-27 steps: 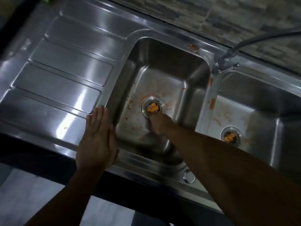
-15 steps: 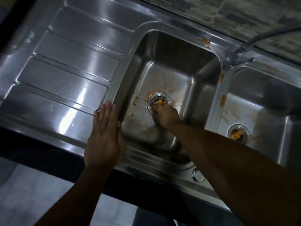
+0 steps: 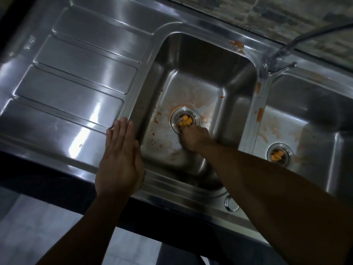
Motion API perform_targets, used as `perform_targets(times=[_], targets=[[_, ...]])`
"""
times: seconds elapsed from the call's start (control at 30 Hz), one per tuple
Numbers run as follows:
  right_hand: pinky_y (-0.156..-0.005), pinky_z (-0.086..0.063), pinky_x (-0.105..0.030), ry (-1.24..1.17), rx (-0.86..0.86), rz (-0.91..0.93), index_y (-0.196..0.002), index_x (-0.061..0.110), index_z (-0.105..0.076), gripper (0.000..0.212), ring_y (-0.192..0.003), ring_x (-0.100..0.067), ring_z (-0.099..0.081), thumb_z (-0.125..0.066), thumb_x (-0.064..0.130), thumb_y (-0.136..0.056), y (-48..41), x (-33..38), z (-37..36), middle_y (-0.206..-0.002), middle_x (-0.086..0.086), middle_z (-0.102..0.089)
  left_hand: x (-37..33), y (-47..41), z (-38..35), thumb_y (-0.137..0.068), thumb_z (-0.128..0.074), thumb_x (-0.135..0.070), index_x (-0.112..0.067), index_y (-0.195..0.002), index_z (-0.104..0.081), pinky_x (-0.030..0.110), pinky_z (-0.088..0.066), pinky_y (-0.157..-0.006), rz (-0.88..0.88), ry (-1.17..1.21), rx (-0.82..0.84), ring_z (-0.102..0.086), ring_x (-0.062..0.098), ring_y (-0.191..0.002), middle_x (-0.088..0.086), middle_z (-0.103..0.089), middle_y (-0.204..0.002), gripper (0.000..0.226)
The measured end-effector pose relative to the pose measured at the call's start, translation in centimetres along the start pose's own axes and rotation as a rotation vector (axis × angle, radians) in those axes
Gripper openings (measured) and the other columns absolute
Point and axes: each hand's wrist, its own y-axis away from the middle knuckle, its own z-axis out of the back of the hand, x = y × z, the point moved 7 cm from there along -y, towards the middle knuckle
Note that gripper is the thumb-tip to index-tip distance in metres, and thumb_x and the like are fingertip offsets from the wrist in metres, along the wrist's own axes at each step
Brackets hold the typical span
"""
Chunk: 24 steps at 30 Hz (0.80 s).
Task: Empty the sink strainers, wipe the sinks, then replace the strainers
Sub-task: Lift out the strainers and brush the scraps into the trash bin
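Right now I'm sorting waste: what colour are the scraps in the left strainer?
Orange-yellow scraps, clearest in the head view.

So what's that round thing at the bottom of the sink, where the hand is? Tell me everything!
That is the sink strainer, a round, shiny metal ring with a sunken cup, sitting in the drain of the left basin. Yellow-orange food chunks lie in it, and orange smears stain the steel around it. The right hand reaches its near edge; whether the fingers grip it is hidden.
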Motion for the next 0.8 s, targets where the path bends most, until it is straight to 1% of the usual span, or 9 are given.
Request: perform_targets(times=[0.13,0.2,0.27,0.37,0.43,0.5,0.63,0.73,0.8], targets=[[-0.086,-0.048,-0.041,-0.077,-0.014,-0.022,-0.131,0.026,-0.055,0.043,-0.107,-0.036,-0.063,-0.051,0.038,-0.09,-0.2,-0.2,0.3,-0.122,-0.011,-0.065,0.2,0.1,0.0,-0.105,-0.032,-0.025,-0.005,-0.154,-0.031,0.049,-0.017,-0.127,0.008,-0.011,-0.002,-0.015,0.024,-0.155,0.015,-0.026,-0.163,0.053],[-0.086,-0.049,-0.04,-0.062,-0.055,0.002,-0.127,0.026,-0.059,0.045,-0.104,-0.036,-0.063,-0.05,0.045,-0.087,-0.2,-0.3,1.0,-0.116,-0.011,-0.066,0.2,0.1,0.0,-0.105,-0.032,-0.025,-0.005,-0.155,-0.03,0.048,-0.017,-0.127,0.011,-0.012,-0.001,-0.015,0.023,-0.156,0.015,-0.025,-0.163,0.053],[-0.085,-0.051,-0.04,-0.029,-0.102,0.038,-0.12,0.025,-0.063,0.042,-0.101,-0.036,-0.064,-0.052,0.046,-0.086,0.0,-0.2,1.7,-0.11,-0.011,-0.067,0.1,0.1,0.1,-0.105,-0.032,-0.025,-0.005,-0.154,-0.03,0.048,-0.017,-0.127,0.007,-0.012,-0.006,-0.015,0.023,-0.155,0.015,-0.025,-0.163,0.053],[-0.083,-0.051,-0.041,0.036,-0.142,0.085,-0.118,0.022,-0.064,0.033,-0.1,-0.036,-0.065,-0.05,0.039,-0.093,0.0,0.2,2.3,-0.11,-0.013,-0.068,0.1,0.1,0.0,-0.105,-0.031,-0.026,-0.006,-0.155,-0.03,0.049,-0.017,-0.127,0.013,-0.01,0.003,-0.015,0.023,-0.156,0.014,-0.024,-0.164,0.053],[-0.082,-0.051,-0.041,0.106,-0.149,0.097,-0.119,0.018,-0.064,0.03,-0.102,-0.036,-0.064,-0.05,0.029,-0.094,-0.2,0.6,2.7,-0.113,-0.013,-0.068,0.2,0.1,0.1,-0.105,-0.031,-0.026,-0.007,-0.155,-0.029,0.049,-0.017,-0.127,0.017,-0.007,0.007,-0.014,0.023,-0.156,0.013,-0.024,-0.164,0.053],[-0.079,-0.051,-0.039,0.153,-0.19,0.101,-0.118,0.015,-0.065,0.03,-0.1,-0.035,-0.065,-0.053,0.022,-0.091,0.0,0.9,3.1,-0.11,-0.013,-0.069,0.2,0.1,0.1,-0.105,-0.032,-0.026,-0.007,-0.155,-0.03,0.049,-0.017,-0.127,0.01,-0.006,0.004,-0.014,0.023,-0.156,0.013,-0.024,-0.164,0.053],[-0.074,-0.055,-0.036,0.138,-0.275,0.097,-0.109,0.013,-0.071,0.027,-0.093,-0.032,-0.068,-0.062,0.019,-0.084,1.0,1.5,4.2,-0.102,-0.012,-0.072,0.1,0.0,0.1,-0.105,-0.032,-0.025,-0.005,-0.154,-0.031,0.048,-0.017,-0.127,0.006,-0.003,-0.003,-0.015,0.023,-0.155,0.015,-0.026,-0.163,0.053],[-0.078,-0.055,-0.038,0.101,-0.306,0.129,-0.114,0.009,-0.069,0.029,-0.1,-0.032,-0.066,-0.063,0.011,-0.086,2.5,1.2,5.1,-0.111,-0.012,-0.069,0.1,0.0,0.1,-0.104,-0.031,-0.027,-0.005,-0.154,-0.032,0.049,-0.017,-0.127,-0.001,-0.003,-0.002,-0.015,0.024,-0.156,0.015,-0.026,-0.163,0.054],[-0.083,-0.054,-0.039,0.073,-0.323,0.145,-0.122,0.009,-0.064,0.035,-0.107,-0.032,-0.063,-0.064,0.012,-0.087,4.0,0.9,5.9,-0.12,-0.013,-0.065,0.0,0.1,0.1,-0.104,-0.029,-0.029,-0.006,-0.154,-0.032,0.05,-0.017,-0.127,0.001,-0.008,0.002,-0.014,0.024,-0.156,0.015,-0.026,-0.164,0.055]])
